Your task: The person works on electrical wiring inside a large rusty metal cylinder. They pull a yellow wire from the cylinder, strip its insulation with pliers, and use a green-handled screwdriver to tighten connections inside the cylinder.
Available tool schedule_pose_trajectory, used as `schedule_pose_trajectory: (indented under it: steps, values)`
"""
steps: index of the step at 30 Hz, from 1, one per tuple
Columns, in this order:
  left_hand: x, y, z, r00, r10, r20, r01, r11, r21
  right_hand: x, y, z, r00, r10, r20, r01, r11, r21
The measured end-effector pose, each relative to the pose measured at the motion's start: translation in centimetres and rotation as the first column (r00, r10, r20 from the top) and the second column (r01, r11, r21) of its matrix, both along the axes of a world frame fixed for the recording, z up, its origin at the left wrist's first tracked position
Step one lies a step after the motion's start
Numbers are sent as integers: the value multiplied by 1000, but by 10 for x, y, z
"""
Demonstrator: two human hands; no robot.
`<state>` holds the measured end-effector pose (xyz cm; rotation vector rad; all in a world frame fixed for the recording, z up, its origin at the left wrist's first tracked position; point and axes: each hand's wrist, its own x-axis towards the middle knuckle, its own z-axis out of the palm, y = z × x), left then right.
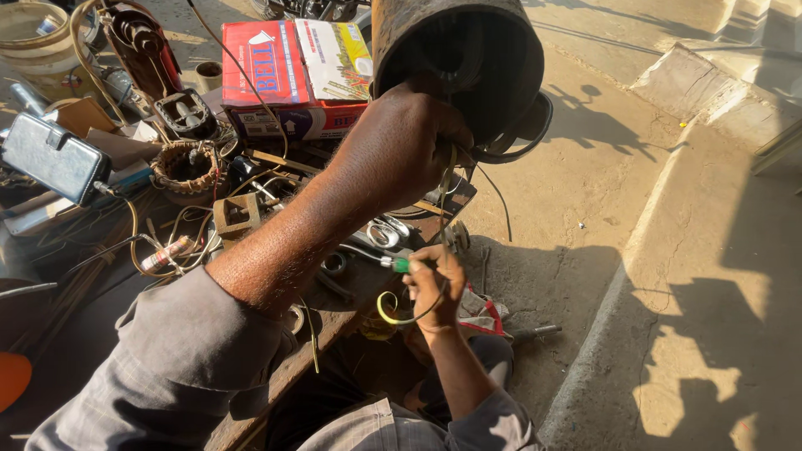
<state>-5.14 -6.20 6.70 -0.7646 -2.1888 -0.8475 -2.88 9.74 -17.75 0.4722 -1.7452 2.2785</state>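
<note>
We see the left hand [393, 154] gripping the lower rim of a big dark metal cylinder [458, 63], fingers curled tight around the rim. The cylinder is held up over the far edge of the worktop [334, 321]. Its long axis runs away from us and upward, and its open mouth tips down toward us; the inside is too dark to make out. A black cable [522, 142] loops out under the rim on the right.

Lower down, the right hand [434, 288] is closed around a screwdriver [393, 264] with a green handle. The screwdriver lies nearly level, its metal shaft pointing left over the worktop. A yellow-green wire [393, 313] curls in a loop just under this hand, and a thin strand rises from it toward the cylinder.

The worktop is crowded. A red and white cardboard box [292, 75] sits at the back, lid shut, so we cannot tell what is in it. Left of it stands a round wound coil [185, 167], and beside that a small square metal frame [236, 215]. A pale bucket [38, 46] stands in the far left corner, its contents hidden. A grey wallet-like case [52, 157] lies at the left edge. A red-trimmed cloth [480, 313] lies by the right hand, on the ground.
</note>
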Motion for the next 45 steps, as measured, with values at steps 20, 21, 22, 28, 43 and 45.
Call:
schedule_pose_trajectory:
  steps: [20,21,22,28,43,45]
  values:
    - [-2,3,-2,998,52,24,-51,999,-3,13,5,145,940,204,-275,-240,965,-103]
    - [-2,3,-2,998,54,31,-54,998,-12,16,3,158,924,234,-302,-267,961,-72]
    - [-2,4,-2,997,56,59,-56,998,-13,19,1,169,925,278,-259,-312,945,-102]
    - [4,6,-1,989,101,105,-101,995,-9,16,4,187,995,25,-98,-32,997,-75]
    - [32,-8,-2,867,-469,171,336,801,495,-18,17,213,568,-146,-810,698,607,380]
    - [26,-10,3,713,-675,190,427,633,646,-13,14,220,549,-125,-827,758,491,429]
